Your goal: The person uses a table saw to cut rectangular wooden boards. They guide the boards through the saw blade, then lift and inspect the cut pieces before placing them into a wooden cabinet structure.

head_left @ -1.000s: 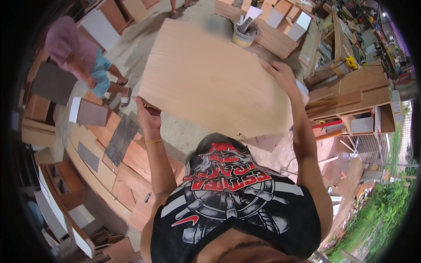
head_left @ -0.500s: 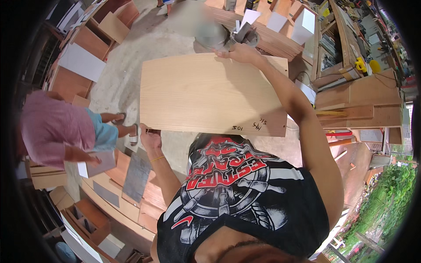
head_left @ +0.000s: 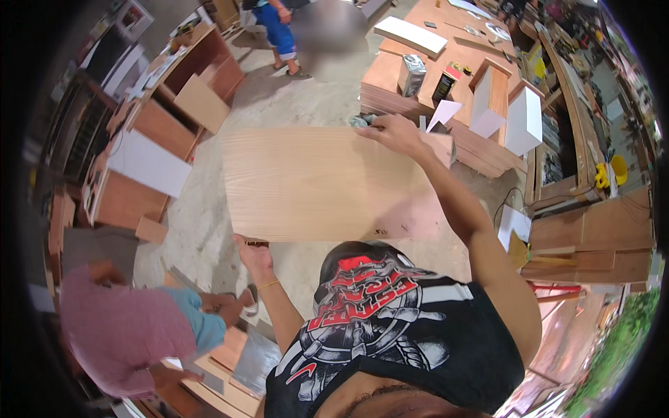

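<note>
You have a pale wood-grained board (head_left: pixel 306 184) held out in front of your torso, above the concrete floor (head_left: pixel 272 101), its broad face turned up toward you. Small dark handwritten marks (head_left: pixel 382 231) sit along its near edge, toward the right end, where a shadow falls. Your left grip (head_left: pixel 256 258) is closed on the near edge, close to the left corner; your right grip (head_left: pixel 396 134) is grasping the far edge, right of its middle, and that forearm crosses over the board's right end. You wear a thin yellow band (head_left: pixel 267 284) on your left wrist and a black sleeveless top (head_left: pixel 362 334) printed in red and white.

Beyond the board, to the right, stands a stack of reddish plywood sheets (head_left: pixel 391 99), carrying a rectangular metal can (head_left: pixel 412 74), a darker can (head_left: pixel 444 85), a long white panel (head_left: pixel 410 37) and boxes with white sides (head_left: pixel 524 120). Farther right, a yellow tool (head_left: pixel 601 176) hangs over brown wooden panels (head_left: pixel 585 240).

To your left, a white panel (head_left: pixel 150 161) leans among brown cabinet parts. Nearer, at lower left, a co-worker in a pink shirt (head_left: pixel 132 324) bends beside a grey sheet (head_left: pixel 258 360). Another person in blue shorts (head_left: pixel 277 31) stands at the far side.
</note>
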Demonstrator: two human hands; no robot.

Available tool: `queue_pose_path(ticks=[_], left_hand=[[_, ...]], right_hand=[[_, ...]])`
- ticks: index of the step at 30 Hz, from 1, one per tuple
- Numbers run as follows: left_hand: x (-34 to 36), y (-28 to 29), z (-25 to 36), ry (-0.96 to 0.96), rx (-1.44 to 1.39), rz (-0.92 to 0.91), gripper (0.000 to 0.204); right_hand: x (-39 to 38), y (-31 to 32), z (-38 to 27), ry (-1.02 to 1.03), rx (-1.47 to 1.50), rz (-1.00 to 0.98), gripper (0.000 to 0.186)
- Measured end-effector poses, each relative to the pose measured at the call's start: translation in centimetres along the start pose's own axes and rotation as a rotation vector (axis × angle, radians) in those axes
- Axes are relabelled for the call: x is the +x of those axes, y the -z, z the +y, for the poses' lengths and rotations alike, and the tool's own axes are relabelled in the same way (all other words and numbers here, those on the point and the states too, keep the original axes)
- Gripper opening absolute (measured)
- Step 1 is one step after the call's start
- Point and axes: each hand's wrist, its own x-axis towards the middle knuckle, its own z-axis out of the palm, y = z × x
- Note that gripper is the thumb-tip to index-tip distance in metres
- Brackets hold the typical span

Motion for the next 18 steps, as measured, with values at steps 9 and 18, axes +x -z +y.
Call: queue_pose_path(ticks=[9,18], left_hand=[[17.3,-7.7,3.7,-0.137,-0.17,-0.094,0.048],[38.7,-14.5,11.4,-0.37,-0.375,-0.197,0.057]], right_hand=[[27.0,0.0,-7.8,0.198,-0.065,-0.018,0.072],[44.2,-6.4,-14.3,0.543,0.256,0.237,0.04]])
